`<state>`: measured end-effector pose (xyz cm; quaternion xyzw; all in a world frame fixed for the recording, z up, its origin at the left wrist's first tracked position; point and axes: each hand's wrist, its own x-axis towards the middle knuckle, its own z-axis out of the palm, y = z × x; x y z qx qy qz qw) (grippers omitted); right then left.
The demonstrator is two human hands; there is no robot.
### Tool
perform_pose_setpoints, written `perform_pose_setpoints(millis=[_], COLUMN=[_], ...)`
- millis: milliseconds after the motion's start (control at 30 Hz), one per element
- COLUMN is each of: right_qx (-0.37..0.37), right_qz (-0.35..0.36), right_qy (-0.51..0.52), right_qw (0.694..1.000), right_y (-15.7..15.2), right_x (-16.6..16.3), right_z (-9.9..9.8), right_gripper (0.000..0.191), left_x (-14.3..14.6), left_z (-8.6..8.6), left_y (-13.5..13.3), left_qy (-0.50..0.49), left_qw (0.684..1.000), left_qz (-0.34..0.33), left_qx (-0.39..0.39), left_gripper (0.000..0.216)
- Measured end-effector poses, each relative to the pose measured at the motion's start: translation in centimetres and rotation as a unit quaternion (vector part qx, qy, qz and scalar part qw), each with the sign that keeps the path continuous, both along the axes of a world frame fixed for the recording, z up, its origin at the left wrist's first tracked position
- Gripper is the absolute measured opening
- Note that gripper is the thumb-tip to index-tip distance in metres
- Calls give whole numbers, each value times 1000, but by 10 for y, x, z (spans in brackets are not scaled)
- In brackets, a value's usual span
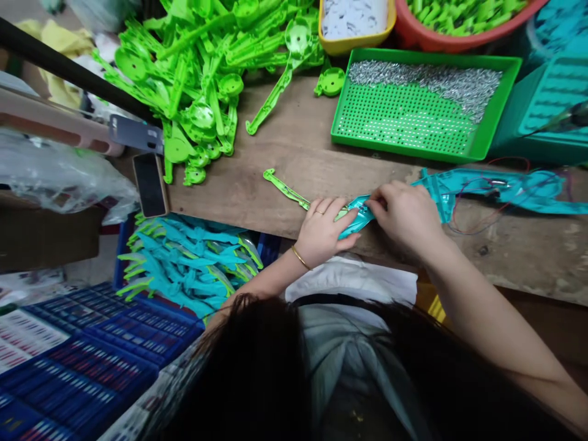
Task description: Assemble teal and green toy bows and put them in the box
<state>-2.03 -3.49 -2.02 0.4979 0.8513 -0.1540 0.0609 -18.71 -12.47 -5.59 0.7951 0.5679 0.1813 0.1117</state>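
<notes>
On the wooden table's near edge lies a teal plastic shell (pixel 353 228), joined at its left to a long bright green plastic arm (pixel 287 192). My left hand (pixel 324 229) holds this end down, its fingers over the green part and the thumb along the shell's near side. My right hand (pixel 407 214) is closed in a pinch at the shell's top. Whatever its fingertips grip is hidden. Right of that hand stretches more teal plastic housing (pixel 500 185), with thin red and dark wires (pixel 459 205) looping over it.
A green perforated tray (pixel 395 128) with small metal pieces stands behind my hands. Green plastic parts (pixel 197 79) are heaped at the back left. A phone (pixel 150 185) lies by the left edge. Below, a blue crate (pixel 123 245) holds teal-and-green pieces. A screwdriver-like tool (pixel 567 119) hangs right.
</notes>
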Motion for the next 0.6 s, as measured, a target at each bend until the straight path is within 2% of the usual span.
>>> perform_pose_setpoints(millis=[300, 600], right_qx=[23, 58], right_qz=[-25, -20], right_qy=[14, 14], right_qw=[999, 998], right_y=[-2, 0], right_x=[3, 12], right_z=[0, -6], right_gripper=[21, 30], left_x=[0, 0], left_z=[0, -2], left_y=[0, 0], left_qy=[0, 12], left_qw=[1000, 1000], left_qz=[-1, -1], left_qx=[-4, -10], left_gripper=[46, 48])
